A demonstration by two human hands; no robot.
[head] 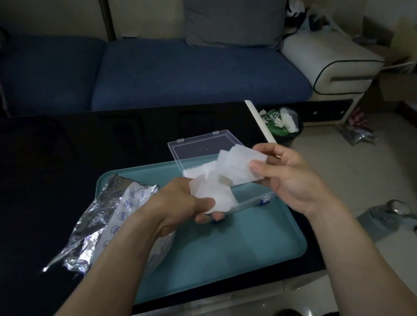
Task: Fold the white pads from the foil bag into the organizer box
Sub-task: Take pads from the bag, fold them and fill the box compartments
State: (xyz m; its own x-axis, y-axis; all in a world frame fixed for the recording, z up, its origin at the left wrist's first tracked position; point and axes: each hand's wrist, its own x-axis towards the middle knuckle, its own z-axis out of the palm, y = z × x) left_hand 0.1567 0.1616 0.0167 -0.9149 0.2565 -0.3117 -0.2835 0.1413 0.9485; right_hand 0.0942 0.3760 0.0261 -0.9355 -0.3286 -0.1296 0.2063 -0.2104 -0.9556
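My right hand pinches the upper corner of a white pad between thumb and fingertips, holding it up above the tray. My left hand has its fingers curled round the lower bunch of pads, thumb on top; I cannot tell how many sheets are in that bunch, since they overlap. Both hands hold the material in the air, just over the near edge of the organizer box.

I judge this to be the separating or folding step: one pad is being drawn away from the rest so that it can be folded. The next move calls for a clean crease on thin, limp material, then a short drop into the box without dragging the other sheets along.

The box sits on the teal tray, its clear lid swung open toward the sofa. White pads already lie inside at the far end; the hands hide the rest of it, so I cannot say how full it is.

The foil bag lies crumpled and open at the left rim of the tray, partly on the dark table. I cannot see whether pads remain in it.

Beyond the table's right end, a bin on the floor holds green and white rubbish.
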